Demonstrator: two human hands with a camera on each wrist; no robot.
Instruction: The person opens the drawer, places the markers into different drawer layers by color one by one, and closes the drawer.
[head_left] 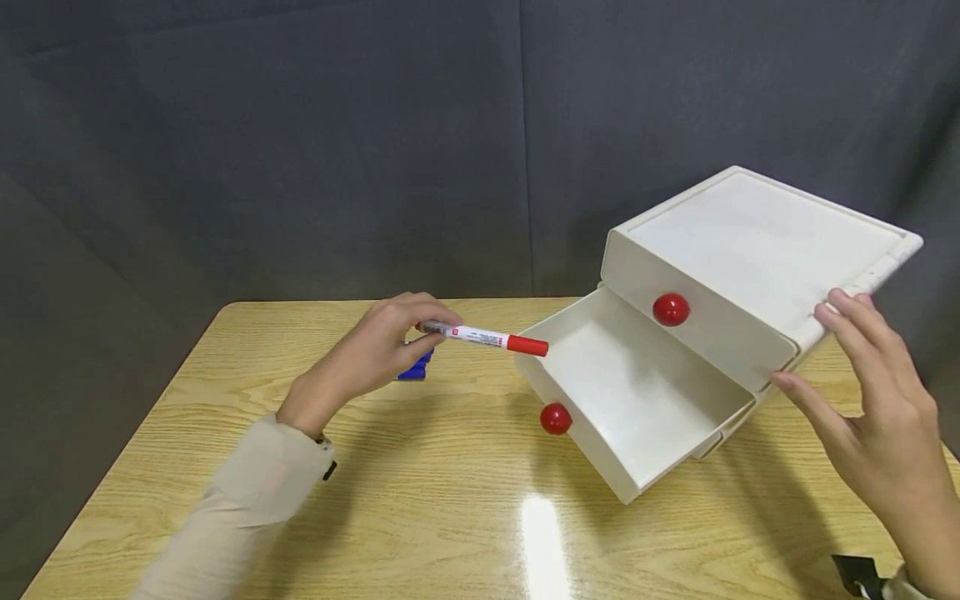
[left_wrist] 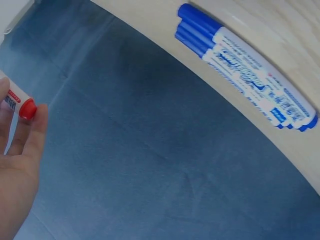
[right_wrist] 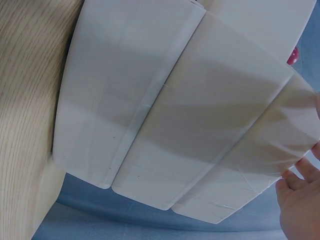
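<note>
My left hand (head_left: pixel 382 343) pinches a red marker (head_left: pixel 483 336) by its rear end between thumb and fingers. Its white barrel lies nearly level, with the red cap pointing right at the left corner of a pulled-out drawer (head_left: pixel 637 400). That drawer belongs to a white drawer unit (head_left: pixel 772 242) with round red knobs; the upper drawer (head_left: pixel 630 262) is closed. My right hand (head_left: pixel 885 392) touches the unit's right side, fingertips on the top edge and thumb near the upper drawer's front corner, fingers fairly straight. The right wrist view shows the unit's side panel (right_wrist: pixel 200 115).
Several blue markers (left_wrist: pixel 255 75) lie bunched together on the wooden table (head_left: pixel 315 533), partly hidden behind my left hand in the head view. A dark cloth (head_left: pixel 375 150) hangs behind the table.
</note>
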